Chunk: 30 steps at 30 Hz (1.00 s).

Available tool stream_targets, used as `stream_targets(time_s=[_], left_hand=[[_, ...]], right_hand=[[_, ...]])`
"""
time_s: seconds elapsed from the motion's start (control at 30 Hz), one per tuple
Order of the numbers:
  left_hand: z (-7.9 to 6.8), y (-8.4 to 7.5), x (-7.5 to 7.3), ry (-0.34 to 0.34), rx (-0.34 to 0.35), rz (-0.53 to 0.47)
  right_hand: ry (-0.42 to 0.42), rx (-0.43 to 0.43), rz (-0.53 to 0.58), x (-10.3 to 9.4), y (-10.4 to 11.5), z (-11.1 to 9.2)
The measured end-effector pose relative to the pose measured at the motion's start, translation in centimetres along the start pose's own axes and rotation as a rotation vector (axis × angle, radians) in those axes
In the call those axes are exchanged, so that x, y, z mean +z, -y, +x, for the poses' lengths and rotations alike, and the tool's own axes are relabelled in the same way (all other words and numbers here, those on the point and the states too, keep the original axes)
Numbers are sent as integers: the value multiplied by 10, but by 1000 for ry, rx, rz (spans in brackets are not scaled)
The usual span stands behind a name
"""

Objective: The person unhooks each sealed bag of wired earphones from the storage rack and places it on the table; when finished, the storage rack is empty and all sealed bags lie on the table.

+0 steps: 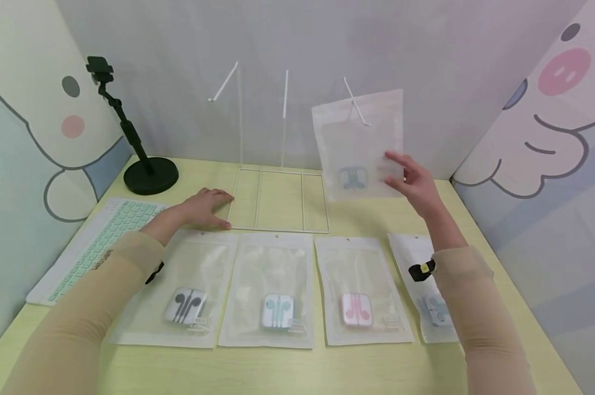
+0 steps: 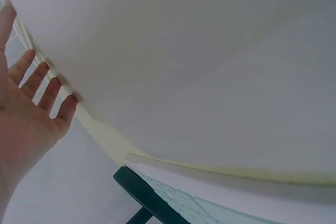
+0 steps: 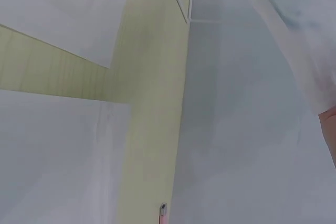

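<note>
A white wire rack [image 1: 279,229] with three upright hooks stands on the table. On its right hook hangs a translucent zip bag [image 1: 334,142] with blue earphones [image 1: 353,178] inside, tilted slightly. My right hand [image 1: 418,186] is at this bag's lower right, fingertips and thumb against its face and apart from each other. In the right wrist view the bag's edge shows near a fingertip at the right. At the left side of the rack's base my left hand [image 1: 203,209] rests with extended fingers and thumb. The left wrist view shows its fingers [image 2: 50,95] spread.
Several flat bags lie in a row in front, with black earphones [image 1: 186,306], mint earphones [image 1: 278,311], pink earphones [image 1: 357,310] and blue earphones [image 1: 437,311]. A keyboard [image 1: 100,247] and a black phone stand [image 1: 151,175] are on the left. Walls [image 1: 287,33] enclose the table.
</note>
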<state>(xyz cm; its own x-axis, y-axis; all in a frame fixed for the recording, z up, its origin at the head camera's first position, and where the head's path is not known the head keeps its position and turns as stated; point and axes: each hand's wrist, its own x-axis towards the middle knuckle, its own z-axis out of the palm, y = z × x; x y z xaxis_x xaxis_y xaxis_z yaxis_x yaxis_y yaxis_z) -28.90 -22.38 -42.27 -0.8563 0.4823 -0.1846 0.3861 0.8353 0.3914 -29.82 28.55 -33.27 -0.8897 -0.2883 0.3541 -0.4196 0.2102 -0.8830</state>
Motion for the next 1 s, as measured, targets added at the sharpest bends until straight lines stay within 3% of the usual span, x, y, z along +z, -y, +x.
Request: stream_targets(time_s=[0.57, 1.0], left_hand=[[0, 1, 1, -3, -6, 0], [0, -2, 0, 2, -16, -3]], right_hand=[[-38, -33, -114, -8, 20, -20], [24, -166, -32, -20, 29, -36]])
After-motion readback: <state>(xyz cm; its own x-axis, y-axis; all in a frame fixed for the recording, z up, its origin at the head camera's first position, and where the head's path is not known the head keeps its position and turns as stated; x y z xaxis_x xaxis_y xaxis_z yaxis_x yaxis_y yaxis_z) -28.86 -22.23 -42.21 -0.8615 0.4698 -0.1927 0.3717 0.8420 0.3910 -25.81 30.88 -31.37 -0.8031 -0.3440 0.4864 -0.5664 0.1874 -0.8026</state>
